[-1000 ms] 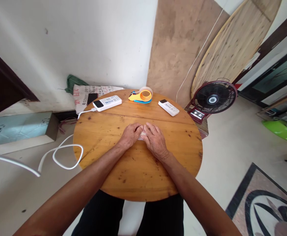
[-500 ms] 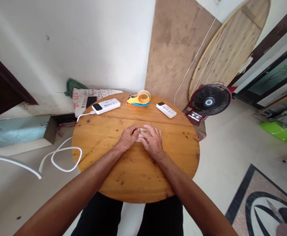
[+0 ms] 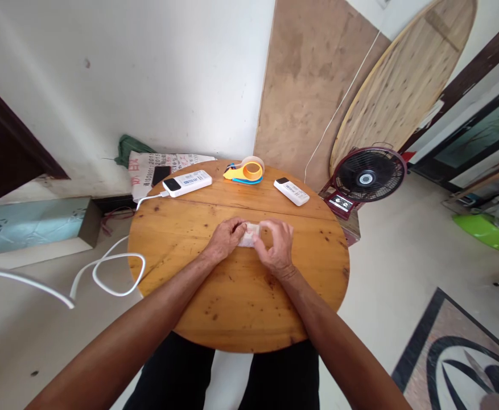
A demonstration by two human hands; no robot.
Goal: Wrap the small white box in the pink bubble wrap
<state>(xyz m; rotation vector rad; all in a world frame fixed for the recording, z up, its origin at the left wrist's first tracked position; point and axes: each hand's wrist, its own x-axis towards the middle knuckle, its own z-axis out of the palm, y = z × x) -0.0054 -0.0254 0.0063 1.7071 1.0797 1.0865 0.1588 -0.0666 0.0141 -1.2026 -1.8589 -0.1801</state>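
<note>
A small, flat, whitish see-through packet (image 3: 250, 234) lies on the round wooden table (image 3: 232, 307) between my hands. My left hand (image 3: 224, 238) is closed on the packet's left edge, thumb pressed against curled fingers. At the packet's right side, my right hand (image 3: 278, 244) has its thumb and fingers apart in a curve. Its fingertips are slightly blurred, and its thumb tip is at or very near the packet. What the packet contains cannot be made out.
Along the table's far side are a white power bank (image 3: 187, 183) with a white cable (image 3: 119, 276), a yellow tape dispenser (image 3: 243, 172) and a second white power bank (image 3: 292, 191). A dark red fan (image 3: 366, 175) stands beyond the right edge.
My right hand has moved to the right and its fingers have spread, uncovering more of the packet. My left hand keeps its hold on the left edge. The view has shifted slightly.
</note>
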